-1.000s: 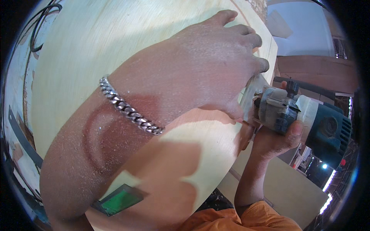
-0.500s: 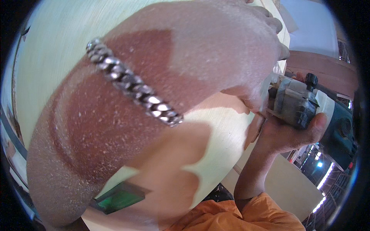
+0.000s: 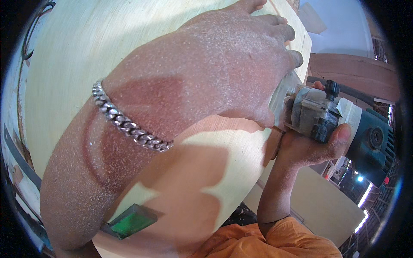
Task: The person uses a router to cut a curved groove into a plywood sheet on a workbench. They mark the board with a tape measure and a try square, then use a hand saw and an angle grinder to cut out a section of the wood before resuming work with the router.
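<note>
The trim router [image 3: 316, 114] is at the right edge of the pale plywood panel [image 3: 107, 34], its clear base [image 3: 278, 98] close by the left thumb; the bit is hidden. The right hand [image 3: 312, 149] grips the router's body, thumb on the near side, while the left hand [image 3: 232, 64] spreads open over the panel, fingers slightly bent toward that edge. Good control here likely means holding the base square to the wood, with even pressure, a steady pace and the left fingertips well clear of the bit. The green block [image 3: 133, 221] near the left forearm seems worth avoiding.
</note>
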Demonstrator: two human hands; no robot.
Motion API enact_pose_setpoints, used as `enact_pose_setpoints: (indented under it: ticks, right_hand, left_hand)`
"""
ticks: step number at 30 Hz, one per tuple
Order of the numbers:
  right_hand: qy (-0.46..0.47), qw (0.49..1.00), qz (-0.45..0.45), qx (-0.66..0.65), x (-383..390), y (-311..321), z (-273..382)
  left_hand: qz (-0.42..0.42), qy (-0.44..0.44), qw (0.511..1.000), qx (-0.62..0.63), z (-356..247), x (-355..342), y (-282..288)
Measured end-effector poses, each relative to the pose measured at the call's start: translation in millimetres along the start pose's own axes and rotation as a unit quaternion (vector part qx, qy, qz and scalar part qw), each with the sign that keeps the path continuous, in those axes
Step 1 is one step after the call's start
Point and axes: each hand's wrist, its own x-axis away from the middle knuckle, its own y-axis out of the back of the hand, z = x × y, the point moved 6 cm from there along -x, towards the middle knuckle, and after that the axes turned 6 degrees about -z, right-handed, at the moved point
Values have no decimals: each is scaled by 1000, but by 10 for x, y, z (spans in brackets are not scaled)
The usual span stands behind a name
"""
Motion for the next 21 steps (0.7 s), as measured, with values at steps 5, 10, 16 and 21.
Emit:
enact_pose_setpoints:
  ticks: [5, 10, 16, 21]
  right_hand:
    - [-6, 1000, 21, -1, 26, -103, 19]
    - [6, 1000, -9, -9, -59, -49, -32]
    - [-4, 1000, 12, -9, -57, -138, 2]
    - [83, 995, -4, 48, -181, -102, 6]
  left_hand:
    - [-10, 22, 999, -41, -27, -16, 1]
    - [-14, 37, 997, -67, -38, -25, -57]
    - [-11, 47, 994, -103, -66, -29, 12]
    - [-14, 53, 992, -115, -74, -59, -64]
